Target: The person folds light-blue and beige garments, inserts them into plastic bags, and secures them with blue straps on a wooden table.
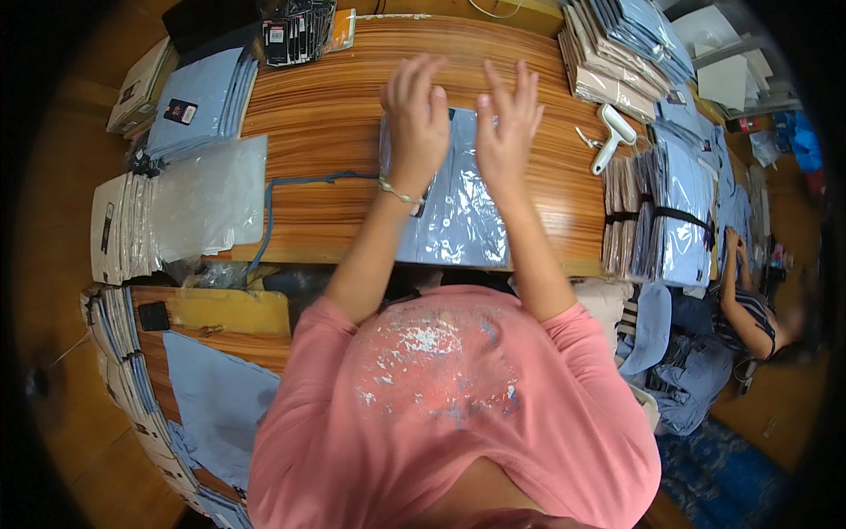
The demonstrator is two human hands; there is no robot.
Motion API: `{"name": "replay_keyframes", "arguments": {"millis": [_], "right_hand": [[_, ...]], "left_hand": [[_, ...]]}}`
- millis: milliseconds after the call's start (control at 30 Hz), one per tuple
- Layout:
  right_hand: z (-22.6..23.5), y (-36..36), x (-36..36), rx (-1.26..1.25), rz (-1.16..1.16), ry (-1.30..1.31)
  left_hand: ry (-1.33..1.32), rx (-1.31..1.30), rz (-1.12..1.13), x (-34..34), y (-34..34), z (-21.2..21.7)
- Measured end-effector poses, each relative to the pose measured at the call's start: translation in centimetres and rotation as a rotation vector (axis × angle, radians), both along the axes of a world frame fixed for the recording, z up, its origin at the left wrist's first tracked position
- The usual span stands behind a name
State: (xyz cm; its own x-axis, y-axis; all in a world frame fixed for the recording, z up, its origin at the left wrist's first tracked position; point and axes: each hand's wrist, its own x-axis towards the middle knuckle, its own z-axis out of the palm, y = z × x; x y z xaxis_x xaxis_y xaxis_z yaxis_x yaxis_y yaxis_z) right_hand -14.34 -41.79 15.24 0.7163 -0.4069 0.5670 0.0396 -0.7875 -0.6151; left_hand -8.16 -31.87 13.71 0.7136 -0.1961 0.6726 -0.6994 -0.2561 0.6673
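Note:
A folded light blue shirt (463,216) in a clear, shiny plastic bag lies on the striped wooden table (326,220) right before me. My left hand (416,119) is over the far left part of the bag, its fingers stretched out and pointing away from me. Opposite it, my right hand (509,132) is over the far right part, fingers spread. Neither hand holds anything. Whether either one touches the plastic cannot be made out. A thin blue strip (308,180) runs from the shirt's left side to the table's front edge.
Clear plastic bags (207,198) and a stack of blue shirts (198,101) are at left. Black tags (300,33) lie at the back. To the right are a white lint roller (614,137), strapped shirt bundles (683,212) and another person (749,317).

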Motion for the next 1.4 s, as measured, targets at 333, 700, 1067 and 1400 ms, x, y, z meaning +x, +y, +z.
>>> {"name": "replay_keyframes", "arguments": {"millis": [333, 700, 1067, 1400], "right_hand": [[-12.0, 0.4, 3.0, -0.156, -0.083, 0.414], [-11.4, 0.3, 3.3, -0.103, -0.074, 0.459], [-11.4, 0.1, 3.3, -0.095, -0.051, 0.493], [-11.5, -0.2, 3.2, 0.029, 0.009, 0.455]], "left_hand": [[0.212, 0.592, 0.189, 1.0, -1.6, -10.8], [0.277, 0.624, 0.143, 1.4, -1.7, -10.6], [0.325, 0.624, 0.126, 1.4, -1.8, -10.1], [0.319, 0.610, 0.124, 1.3, -1.9, -10.1]]}}
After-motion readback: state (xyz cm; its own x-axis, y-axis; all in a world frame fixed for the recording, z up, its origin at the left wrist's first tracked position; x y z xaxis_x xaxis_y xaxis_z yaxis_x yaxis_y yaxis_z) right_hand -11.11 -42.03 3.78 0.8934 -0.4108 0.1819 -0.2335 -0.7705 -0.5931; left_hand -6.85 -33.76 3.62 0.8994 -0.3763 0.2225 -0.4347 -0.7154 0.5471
